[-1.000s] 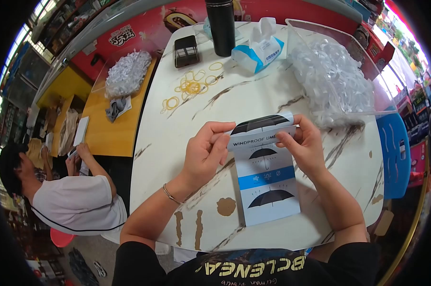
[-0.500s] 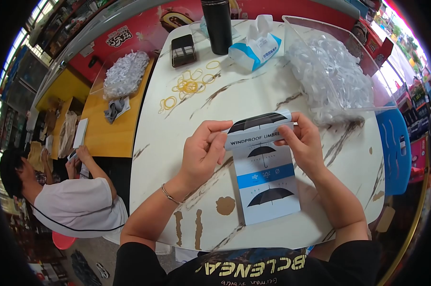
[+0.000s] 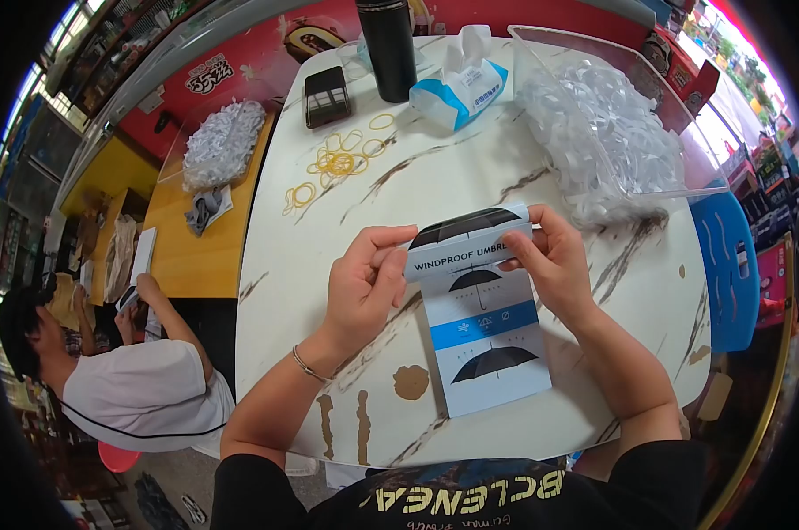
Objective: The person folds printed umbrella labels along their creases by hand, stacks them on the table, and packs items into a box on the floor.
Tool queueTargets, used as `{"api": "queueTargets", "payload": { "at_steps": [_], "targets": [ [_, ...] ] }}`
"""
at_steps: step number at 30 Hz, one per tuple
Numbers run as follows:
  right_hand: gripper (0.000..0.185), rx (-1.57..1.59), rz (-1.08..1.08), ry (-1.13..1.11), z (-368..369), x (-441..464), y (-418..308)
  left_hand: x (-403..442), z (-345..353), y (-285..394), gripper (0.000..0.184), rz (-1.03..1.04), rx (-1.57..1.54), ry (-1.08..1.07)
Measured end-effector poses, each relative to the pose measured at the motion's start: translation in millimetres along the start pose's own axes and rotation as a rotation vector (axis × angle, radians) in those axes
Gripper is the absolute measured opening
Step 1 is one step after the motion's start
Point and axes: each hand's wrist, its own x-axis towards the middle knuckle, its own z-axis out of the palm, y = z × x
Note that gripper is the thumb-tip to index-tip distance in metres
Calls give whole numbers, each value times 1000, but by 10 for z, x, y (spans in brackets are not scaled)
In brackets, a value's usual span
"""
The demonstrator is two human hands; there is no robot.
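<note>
Both hands hold a folded card sleeve [image 3: 459,251], white with a black umbrella picture and the words "WINDPROOF UMBRE…", above the table. My left hand [image 3: 364,280] pinches its left end, thumb and fingers closed. At the right end, my right hand [image 3: 550,261] grips it with the thumb on the printed front and the fingers behind. Just below lies a flat printed card [image 3: 490,375] with umbrella pictures and a blue band. Its upper edge is hidden by the sleeve, so I cannot tell whether they are joined or whether several cards are stacked there.
On the marble-patterned table [image 3: 329,265] are yellow rubber bands [image 3: 336,165], a black case [image 3: 327,97], a black tumbler [image 3: 388,53], a tissue pack [image 3: 461,93] and a clear bin [image 3: 707,189] of translucent strips. Leftward, a person in white [image 3: 143,384] works at a yellow table [image 3: 188,252].
The view has shifted slightly, moving the scene a little to the left in the picture. Both hands keep the same hold on the card sleeve.
</note>
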Motion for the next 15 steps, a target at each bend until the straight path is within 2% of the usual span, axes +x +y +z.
{"api": "queueTargets", "payload": {
  "at_steps": [15],
  "targets": [
    [17, 18, 16, -3, 3, -5, -15, -9, 2, -14, 21, 8, -21, -6]
  ]
}}
